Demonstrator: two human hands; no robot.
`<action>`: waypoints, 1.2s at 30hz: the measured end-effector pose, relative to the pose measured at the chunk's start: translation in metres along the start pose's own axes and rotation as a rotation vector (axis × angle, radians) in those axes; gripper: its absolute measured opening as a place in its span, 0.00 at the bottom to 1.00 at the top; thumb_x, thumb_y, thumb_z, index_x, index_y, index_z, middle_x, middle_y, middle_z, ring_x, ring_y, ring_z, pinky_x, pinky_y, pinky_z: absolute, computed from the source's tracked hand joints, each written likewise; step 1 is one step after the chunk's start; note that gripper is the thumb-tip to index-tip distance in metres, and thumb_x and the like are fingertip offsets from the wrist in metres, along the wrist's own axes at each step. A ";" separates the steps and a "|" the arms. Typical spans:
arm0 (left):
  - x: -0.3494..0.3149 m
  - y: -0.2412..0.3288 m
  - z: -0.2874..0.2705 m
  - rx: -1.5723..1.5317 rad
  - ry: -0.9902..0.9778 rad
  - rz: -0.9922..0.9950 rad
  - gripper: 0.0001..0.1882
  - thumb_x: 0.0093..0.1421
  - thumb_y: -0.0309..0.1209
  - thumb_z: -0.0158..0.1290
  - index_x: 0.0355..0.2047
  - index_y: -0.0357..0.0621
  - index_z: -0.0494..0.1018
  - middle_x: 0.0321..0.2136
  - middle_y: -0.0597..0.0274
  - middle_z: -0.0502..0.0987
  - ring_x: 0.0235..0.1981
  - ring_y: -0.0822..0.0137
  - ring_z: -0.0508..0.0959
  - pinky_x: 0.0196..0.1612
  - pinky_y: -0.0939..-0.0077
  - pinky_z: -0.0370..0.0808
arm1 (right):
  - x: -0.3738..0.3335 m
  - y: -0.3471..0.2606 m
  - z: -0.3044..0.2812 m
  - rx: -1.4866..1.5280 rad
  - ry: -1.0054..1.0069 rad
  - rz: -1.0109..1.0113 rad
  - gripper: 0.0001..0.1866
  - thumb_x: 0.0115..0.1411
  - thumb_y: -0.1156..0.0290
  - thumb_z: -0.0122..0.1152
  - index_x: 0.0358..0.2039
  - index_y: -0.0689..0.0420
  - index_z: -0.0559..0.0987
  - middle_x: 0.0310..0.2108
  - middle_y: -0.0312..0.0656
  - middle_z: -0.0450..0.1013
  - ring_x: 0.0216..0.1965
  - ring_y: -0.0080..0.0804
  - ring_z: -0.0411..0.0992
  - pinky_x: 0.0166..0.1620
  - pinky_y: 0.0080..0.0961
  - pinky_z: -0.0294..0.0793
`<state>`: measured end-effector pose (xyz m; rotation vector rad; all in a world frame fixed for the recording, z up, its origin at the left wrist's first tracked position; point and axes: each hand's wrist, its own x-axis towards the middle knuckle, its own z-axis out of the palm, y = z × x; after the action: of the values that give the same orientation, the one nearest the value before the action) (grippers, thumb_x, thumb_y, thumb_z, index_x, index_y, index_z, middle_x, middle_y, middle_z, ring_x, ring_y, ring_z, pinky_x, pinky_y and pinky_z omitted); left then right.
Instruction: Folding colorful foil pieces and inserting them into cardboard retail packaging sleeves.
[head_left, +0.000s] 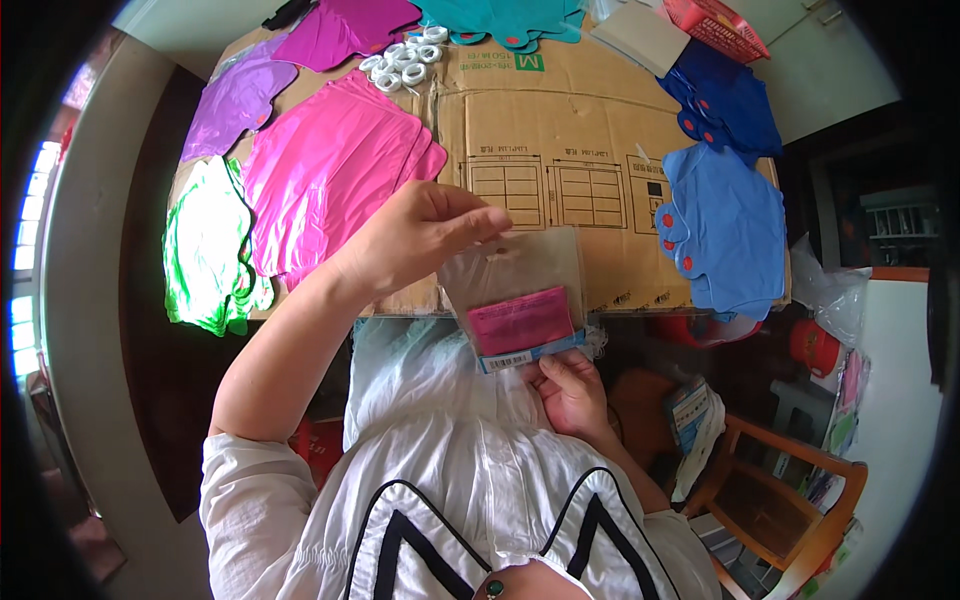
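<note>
In front of my chest hangs a clear plastic packet (515, 262) with a folded pink piece (520, 320) inside and a blue strip with a barcode along its bottom. My left hand (435, 228) pinches the packet's upper edge between thumb and fingers. At the lower right corner, my right hand (572, 390) grips the packet by the blue strip, thumb on top. Just beyond my left hand, a stack of flat shiny pink pieces (330, 170) lies on the cardboard-covered table (560, 110).
Flat pieces lie around the cardboard: green and white (205, 240), purple (235, 95), magenta (345, 30), teal (500, 20), dark blue (722, 95), light blue (725, 230). Several white ribbon rolls (405, 62) sit at the back. A red basket (715, 25) and wooden chair (780, 490) stand right.
</note>
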<state>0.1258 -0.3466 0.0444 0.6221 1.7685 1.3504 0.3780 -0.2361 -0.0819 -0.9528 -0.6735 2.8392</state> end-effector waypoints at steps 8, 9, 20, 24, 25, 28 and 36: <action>0.001 0.002 -0.005 0.160 -0.087 -0.086 0.14 0.63 0.35 0.56 0.38 0.33 0.79 0.29 0.66 0.80 0.30 0.81 0.75 0.35 0.84 0.73 | 0.002 0.004 -0.007 -0.086 -0.003 -0.072 0.03 0.60 0.77 0.59 0.35 0.61 0.78 0.33 0.46 0.78 0.32 0.32 0.78 0.42 0.34 0.78; 0.001 0.001 -0.004 0.096 -0.076 -0.083 0.14 0.63 0.35 0.56 0.38 0.33 0.79 0.29 0.66 0.80 0.30 0.81 0.75 0.35 0.84 0.73 | 0.002 0.003 -0.005 -0.096 0.006 -0.076 0.03 0.60 0.77 0.60 0.35 0.61 0.78 0.33 0.46 0.79 0.33 0.32 0.78 0.43 0.33 0.78; 0.012 -0.016 -0.001 -0.068 0.084 -0.024 0.14 0.63 0.32 0.57 0.44 0.32 0.76 0.33 0.64 0.81 0.34 0.79 0.77 0.38 0.82 0.74 | -0.003 -0.001 0.016 -0.142 0.045 -0.119 0.03 0.60 0.79 0.59 0.36 0.60 0.78 0.35 0.44 0.79 0.34 0.29 0.77 0.43 0.28 0.78; 0.013 -0.022 -0.014 -0.103 -0.019 -0.117 0.16 0.63 0.30 0.56 0.47 0.32 0.75 0.35 0.63 0.81 0.35 0.78 0.77 0.40 0.81 0.75 | -0.004 -0.003 0.017 -0.112 0.092 -0.120 0.02 0.60 0.79 0.59 0.34 0.60 0.78 0.34 0.43 0.79 0.33 0.27 0.76 0.43 0.26 0.77; 0.012 -0.026 -0.014 -0.110 -0.063 -0.091 0.16 0.63 0.30 0.56 0.47 0.32 0.75 0.35 0.63 0.81 0.35 0.78 0.77 0.41 0.81 0.75 | -0.003 -0.003 0.017 -0.124 0.091 -0.123 0.02 0.60 0.78 0.59 0.34 0.60 0.78 0.34 0.43 0.79 0.33 0.27 0.76 0.43 0.26 0.77; 0.009 -0.021 -0.014 -0.062 -0.089 -0.044 0.15 0.64 0.30 0.55 0.47 0.32 0.76 0.35 0.63 0.81 0.35 0.77 0.77 0.41 0.81 0.74 | -0.002 -0.003 0.017 -0.146 0.091 -0.126 0.01 0.60 0.77 0.60 0.33 0.60 0.78 0.34 0.43 0.79 0.33 0.28 0.76 0.43 0.26 0.76; 0.008 -0.020 -0.013 -0.082 -0.056 0.031 0.12 0.63 0.31 0.56 0.40 0.33 0.78 0.32 0.65 0.80 0.34 0.79 0.75 0.40 0.82 0.73 | -0.007 -0.014 0.035 -0.118 0.027 -0.162 0.06 0.60 0.77 0.61 0.39 0.61 0.78 0.37 0.42 0.78 0.36 0.27 0.76 0.44 0.24 0.75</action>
<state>0.1127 -0.3539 0.0240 0.6382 1.6568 1.4057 0.3622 -0.2388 -0.0471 -0.9062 -0.8803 2.6668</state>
